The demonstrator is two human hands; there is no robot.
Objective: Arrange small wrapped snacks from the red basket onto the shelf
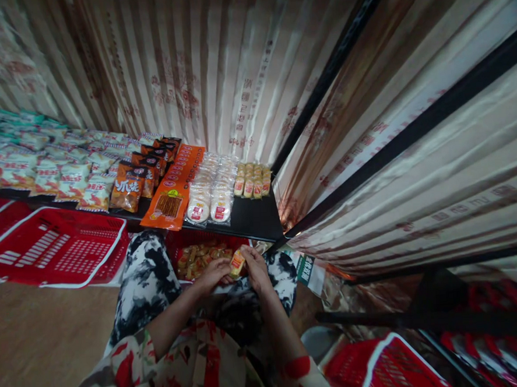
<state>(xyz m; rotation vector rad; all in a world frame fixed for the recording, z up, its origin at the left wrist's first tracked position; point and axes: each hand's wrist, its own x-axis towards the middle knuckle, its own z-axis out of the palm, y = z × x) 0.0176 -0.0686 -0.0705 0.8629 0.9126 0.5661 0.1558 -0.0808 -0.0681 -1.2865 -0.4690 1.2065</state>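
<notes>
Between my two hands is a small yellow snack packet with a red-orange label, held just above my lap. My left hand has its fingers closed at the packet's left side. At its upper right, my right hand pinches the wrapper. Just beyond my hands, a red basket under the shelf holds many similar yellow packets. More of these packets stand in short rows at the right end of the black shelf.
White round crackers in clear wrap, a flat orange bag, orange-brown bags and white snack bags line the shelf. Red baskets stand at left and lower right. Black poles cross before the curtain.
</notes>
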